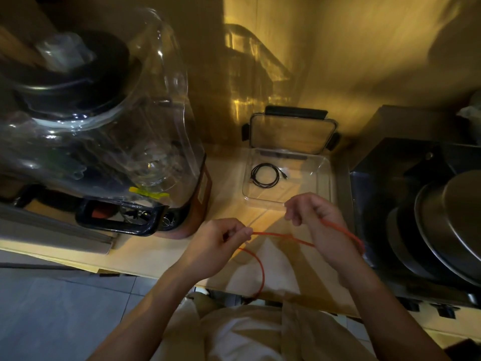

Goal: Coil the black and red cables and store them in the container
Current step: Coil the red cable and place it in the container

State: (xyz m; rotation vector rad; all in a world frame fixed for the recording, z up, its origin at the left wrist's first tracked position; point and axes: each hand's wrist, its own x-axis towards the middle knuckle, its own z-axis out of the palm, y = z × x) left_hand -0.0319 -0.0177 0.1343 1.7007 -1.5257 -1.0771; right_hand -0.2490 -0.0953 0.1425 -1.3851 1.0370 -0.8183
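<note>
Both hands, left hand (226, 237) and right hand (316, 217), pinch the red cable (282, 237); even, same-sized loops would fit the container (321, 183) best.

A clear container (322, 175) sits open at the back of a wooden counter (156, 248), its top unobstructed. Its lid (291, 136) is propped upright behind it against the wall. A tall blender (109, 121) crowds the left side, and stacked metal pans (442, 225) close off the right. Bare counter is left between them, in front of the container.
</note>
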